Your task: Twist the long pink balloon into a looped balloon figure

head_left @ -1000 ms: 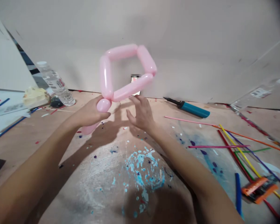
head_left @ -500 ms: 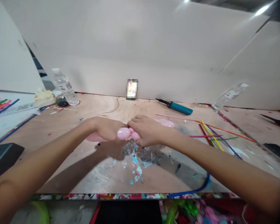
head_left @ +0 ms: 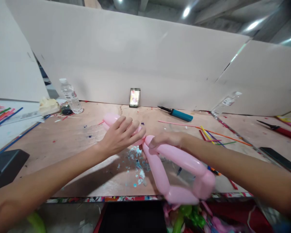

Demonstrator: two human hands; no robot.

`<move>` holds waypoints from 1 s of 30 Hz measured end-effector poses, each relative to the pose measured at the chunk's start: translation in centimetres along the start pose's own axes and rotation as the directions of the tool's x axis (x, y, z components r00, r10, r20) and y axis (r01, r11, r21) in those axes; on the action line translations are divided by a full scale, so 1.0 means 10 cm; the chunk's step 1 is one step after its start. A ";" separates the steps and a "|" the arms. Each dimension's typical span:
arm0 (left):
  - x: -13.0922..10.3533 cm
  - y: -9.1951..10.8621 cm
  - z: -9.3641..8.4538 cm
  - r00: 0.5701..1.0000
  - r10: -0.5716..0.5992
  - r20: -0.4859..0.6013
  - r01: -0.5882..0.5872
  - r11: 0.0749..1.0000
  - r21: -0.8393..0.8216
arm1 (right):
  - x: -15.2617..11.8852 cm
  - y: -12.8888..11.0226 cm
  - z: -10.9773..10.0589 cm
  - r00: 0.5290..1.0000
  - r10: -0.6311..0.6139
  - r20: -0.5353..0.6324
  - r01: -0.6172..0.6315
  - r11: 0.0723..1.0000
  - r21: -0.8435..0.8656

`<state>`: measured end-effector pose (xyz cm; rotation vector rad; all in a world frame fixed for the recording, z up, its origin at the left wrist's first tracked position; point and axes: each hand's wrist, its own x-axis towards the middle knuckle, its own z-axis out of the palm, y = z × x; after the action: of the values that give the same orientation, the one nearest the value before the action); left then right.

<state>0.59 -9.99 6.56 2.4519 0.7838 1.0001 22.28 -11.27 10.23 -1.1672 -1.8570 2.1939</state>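
A pink modelling balloon (head_left: 157, 168), twisted into several segments, stretches between my two hands above the table. My left hand (head_left: 121, 134) is wrapped over its left part, and rounded pink ends stick out beyond the fingers. Closed around the twisted joint, my right hand (head_left: 163, 140) grips the balloon near the middle; its lower fingers are partly hidden behind the pink segments. From there a large loop of long segments hangs down to the right, past the table's front edge. The two hands are close together, almost touching at the joint.
A teal hand pump (head_left: 181, 115) lies at the back, right of a propped phone (head_left: 134, 97). Water bottles (head_left: 71, 97) lean on both sides. Thin uninflated balloons (head_left: 208, 134) lie on the right. Blue scraps (head_left: 140, 174) litter the middle, and a dark box (head_left: 8, 166) sits left.
The balloon's looped part has come into view, hanging below my right hand. My left hand has turned, its back now up with fingers over the balloon. The camera view has tilted up slightly.
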 end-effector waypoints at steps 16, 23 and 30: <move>-0.32 0.40 0.11 0.924 -0.161 -0.346 0.034 0.938 -0.345 | -0.44 -0.39 0.36 0.618 -0.535 -0.576 -0.271 0.543 -0.795; 0.89 0.64 -0.34 0.857 -0.452 -0.246 -0.072 0.367 -0.928 | -0.31 -0.84 0.38 0.418 -0.743 -0.522 -0.588 0.217 -0.779; 0.78 0.43 -0.41 0.925 -0.327 -0.195 -0.091 0.309 -0.947 | -0.34 -0.83 0.19 0.888 -0.369 -0.275 0.280 0.907 -0.315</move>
<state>3.74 -7.99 15.62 1.1279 0.2550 1.3376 20.14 -12.09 19.15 -1.0734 -2.0582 1.5027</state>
